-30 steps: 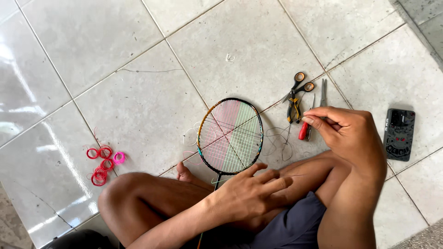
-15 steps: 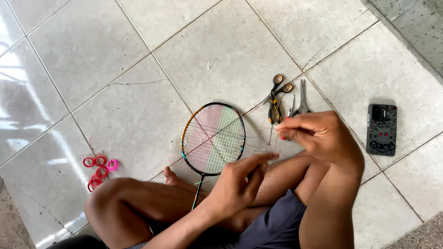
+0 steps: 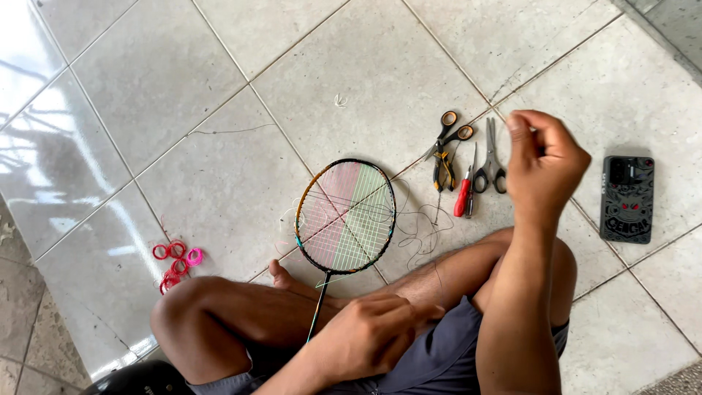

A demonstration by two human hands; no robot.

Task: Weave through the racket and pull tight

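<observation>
A badminton racket (image 3: 345, 216) with pink and green strings lies on the tiled floor, its shaft running back between my crossed legs. My left hand (image 3: 369, 333) rests closed low on the shaft, by my thigh. My right hand (image 3: 545, 164) is raised above my knee with its fingertips pinched on a thin string (image 3: 409, 219). Loose loops of that string trail over the floor beside the racket head.
Orange-handled scissors (image 3: 447, 132), small pliers (image 3: 441, 170), a red-handled awl (image 3: 463, 196) and grey scissors (image 3: 490, 164) lie beyond my right knee. A dark phone (image 3: 627, 199) lies at the right. Red and pink rings (image 3: 175, 263) sit at the left.
My right hand has lifted up and away from the tools, drawing the string with it. My left hand has dropped from the racket's throat to the shaft near my thigh.
</observation>
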